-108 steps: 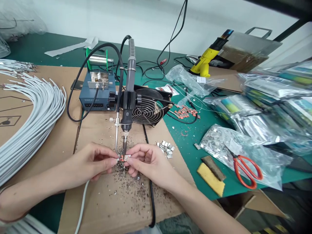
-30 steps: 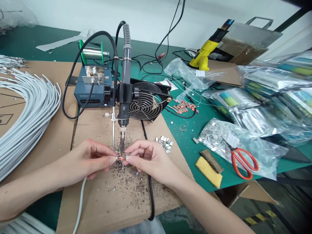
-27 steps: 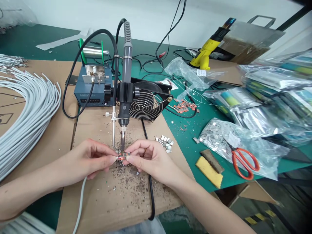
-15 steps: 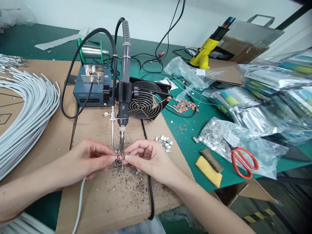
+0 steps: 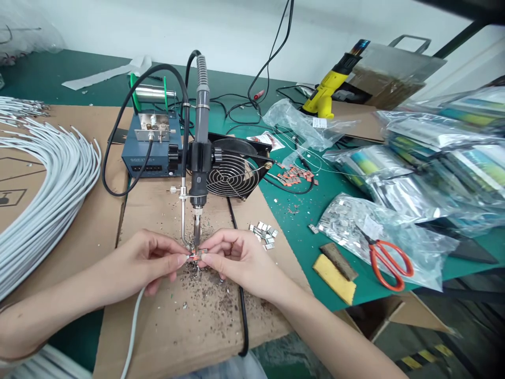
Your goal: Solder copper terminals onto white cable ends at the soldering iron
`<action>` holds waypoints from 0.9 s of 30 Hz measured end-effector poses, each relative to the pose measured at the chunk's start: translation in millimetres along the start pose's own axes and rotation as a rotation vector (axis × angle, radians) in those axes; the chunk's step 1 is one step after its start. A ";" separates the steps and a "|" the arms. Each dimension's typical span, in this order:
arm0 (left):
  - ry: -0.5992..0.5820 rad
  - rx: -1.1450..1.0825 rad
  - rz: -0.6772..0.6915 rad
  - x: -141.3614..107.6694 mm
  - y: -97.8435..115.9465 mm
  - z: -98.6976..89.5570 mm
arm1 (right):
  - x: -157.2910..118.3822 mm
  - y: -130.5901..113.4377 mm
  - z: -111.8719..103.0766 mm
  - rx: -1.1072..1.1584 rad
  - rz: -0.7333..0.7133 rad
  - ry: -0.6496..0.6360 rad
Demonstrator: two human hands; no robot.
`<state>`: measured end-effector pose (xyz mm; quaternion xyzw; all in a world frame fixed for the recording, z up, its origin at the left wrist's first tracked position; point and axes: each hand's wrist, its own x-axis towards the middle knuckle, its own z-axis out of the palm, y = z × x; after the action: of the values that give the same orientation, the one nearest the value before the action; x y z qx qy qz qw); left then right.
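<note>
Your left hand (image 5: 158,260) is closed in a pinch on the end of a grey cable (image 5: 134,329), whose free length hangs below your fingers and runs down toward you over the cardboard (image 5: 165,329). Your right hand (image 5: 239,260) is clamped, thumb against fingers, on a small metal connector (image 5: 202,252). Hands near each other, fingertips slightly apart; connector and cable end lie between them, right at the tip of the upright iron (image 5: 197,229). Whether the tip touches, you cannot tell; too small. Orange shows at the joint. A thin tube (image 5: 183,218) comes down just beside the iron. Dark crumbs litter the cardboard under your hands. Behind: blue station (image 5: 152,155) with a solder spool (image 5: 151,94) above it, and a fan (image 5: 232,171) to its right. Loose connectors (image 5: 263,235) sit right of your right hand; farther right, sponge (image 5: 334,279) and red-handled scissors (image 5: 377,246). Bundled cables (image 5: 59,210) curve at far left.
</note>
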<state>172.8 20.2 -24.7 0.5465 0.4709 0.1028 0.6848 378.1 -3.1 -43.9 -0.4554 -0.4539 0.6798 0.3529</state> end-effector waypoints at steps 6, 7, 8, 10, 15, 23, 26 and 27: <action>-0.029 -0.028 0.033 -1.0 -2.8 0.2 | -1.2 0.6 0.5 0.011 -0.034 -0.010; -0.029 -0.031 0.038 -1.0 -2.9 0.3 | -1.8 0.4 0.6 0.015 -0.044 -0.009; -0.029 -0.032 0.041 -1.0 -2.9 0.3 | -2.3 0.2 0.7 0.018 -0.050 -0.008; -0.031 -0.027 0.045 -1.6 -2.9 0.3 | -3.2 -0.1 0.7 0.021 -0.057 -0.005; -0.029 -0.017 0.035 -3.5 -2.8 0.4 | -4.5 -0.7 0.7 0.034 -0.087 0.000; -0.016 -0.025 -0.005 -0.5 -3.2 1.1 | -1.8 -1.0 1.5 0.047 -0.016 0.011; -0.021 -0.060 -0.014 -1.5 -1.2 1.5 | -0.8 -0.8 1.8 0.054 0.007 0.021; -0.017 -0.067 -0.020 -1.9 0.1 1.6 | -0.7 -0.7 1.8 0.055 0.009 0.021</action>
<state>173.0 17.9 -23.7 0.5194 0.4671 0.1070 0.7075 376.7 -4.0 -42.8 -0.4546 -0.4291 0.6889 0.3670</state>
